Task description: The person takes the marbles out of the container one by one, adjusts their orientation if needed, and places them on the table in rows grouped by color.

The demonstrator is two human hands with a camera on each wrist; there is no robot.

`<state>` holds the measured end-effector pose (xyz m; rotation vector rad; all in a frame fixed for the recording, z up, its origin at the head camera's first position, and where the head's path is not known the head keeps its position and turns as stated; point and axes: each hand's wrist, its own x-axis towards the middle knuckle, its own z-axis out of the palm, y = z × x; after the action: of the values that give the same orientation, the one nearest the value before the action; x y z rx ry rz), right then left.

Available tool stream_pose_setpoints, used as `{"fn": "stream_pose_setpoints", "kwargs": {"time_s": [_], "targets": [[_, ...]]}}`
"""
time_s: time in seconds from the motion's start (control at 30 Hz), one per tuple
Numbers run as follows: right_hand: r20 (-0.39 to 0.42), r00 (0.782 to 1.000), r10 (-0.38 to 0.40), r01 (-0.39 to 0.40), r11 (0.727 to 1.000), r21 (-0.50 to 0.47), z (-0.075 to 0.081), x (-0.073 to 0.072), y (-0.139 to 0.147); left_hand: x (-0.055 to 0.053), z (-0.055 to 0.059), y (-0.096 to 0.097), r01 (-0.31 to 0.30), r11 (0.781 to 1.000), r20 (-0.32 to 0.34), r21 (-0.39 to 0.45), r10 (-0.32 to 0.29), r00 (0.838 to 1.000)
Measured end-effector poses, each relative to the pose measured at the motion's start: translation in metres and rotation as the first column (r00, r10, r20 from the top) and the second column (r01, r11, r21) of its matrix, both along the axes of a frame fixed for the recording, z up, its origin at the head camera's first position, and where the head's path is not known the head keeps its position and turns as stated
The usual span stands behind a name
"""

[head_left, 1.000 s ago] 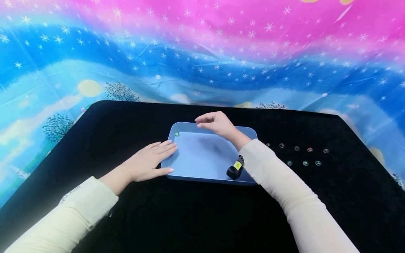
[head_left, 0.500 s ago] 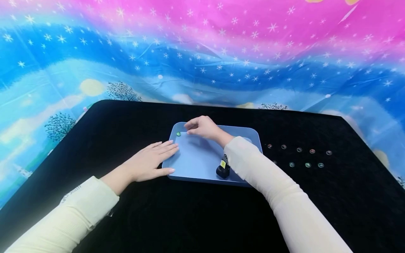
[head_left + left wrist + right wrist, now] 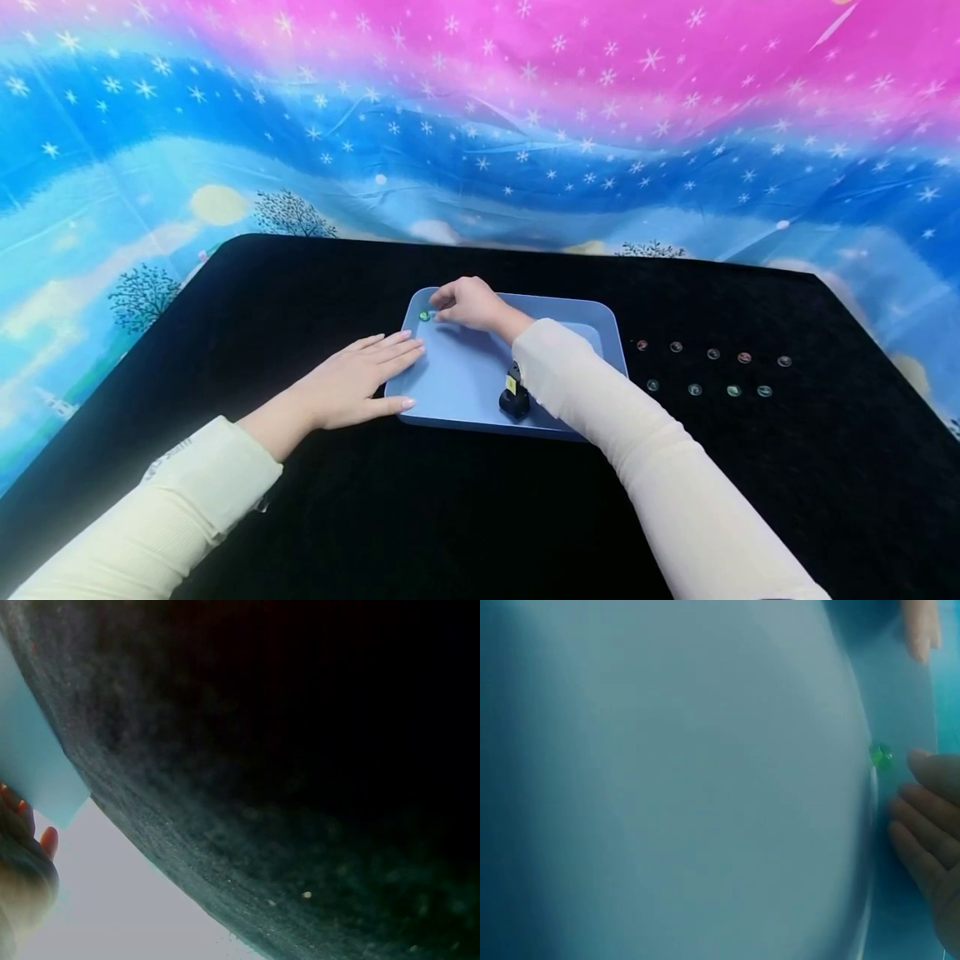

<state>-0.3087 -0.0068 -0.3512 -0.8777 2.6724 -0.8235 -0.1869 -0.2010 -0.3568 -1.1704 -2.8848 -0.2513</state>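
Note:
A shallow light-blue tray (image 3: 450, 392) lies on the black-covered table. In its far left corner sits a small, shiny green glass piece (image 3: 424, 316), round in outline and also visible as a green glass piece (image 3: 881, 756) in the right wrist view. My right hand (image 3: 472, 304) reaches over the tray, its loosely bent fingers just right of that piece; a small gap shows between thumb and piece in the right wrist view. My left hand (image 3: 356, 379) rests spread on the tray's left edge, fingers straight and thumb apart. No object shows within either hand.
Right of the tray, several small round glass pieces (image 3: 733, 390) lie in two rows on the black cloth (image 3: 337, 517). A black wrist camera (image 3: 514, 402) hangs under my right wrist, above the tray. A colourful printed curtain (image 3: 480, 150) hangs behind the table.
My right hand has moved left and lowered from above the tray's far side to beside the green glass piece. My left hand has kept its place.

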Motion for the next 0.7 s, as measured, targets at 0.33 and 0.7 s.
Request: {"fn": "stream_pose_setpoints", "kwargs": {"time_s": [0.33, 0.7], "targets": [[-0.121, 0.992, 0.027, -0.01, 0.991, 0.133, -0.004, 0.001, -0.013, 0.0, 0.001, 0.001, 0.003, 1.0, 0.015, -0.002, -0.003, 1.0], [-0.214, 0.976, 0.049, 0.011, 0.964, 0.267, -0.001, 0.003, -0.024, -0.001, 0.0, 0.0, -0.003, 1.0, 0.021, 0.0, 0.003, 1.0]]}}
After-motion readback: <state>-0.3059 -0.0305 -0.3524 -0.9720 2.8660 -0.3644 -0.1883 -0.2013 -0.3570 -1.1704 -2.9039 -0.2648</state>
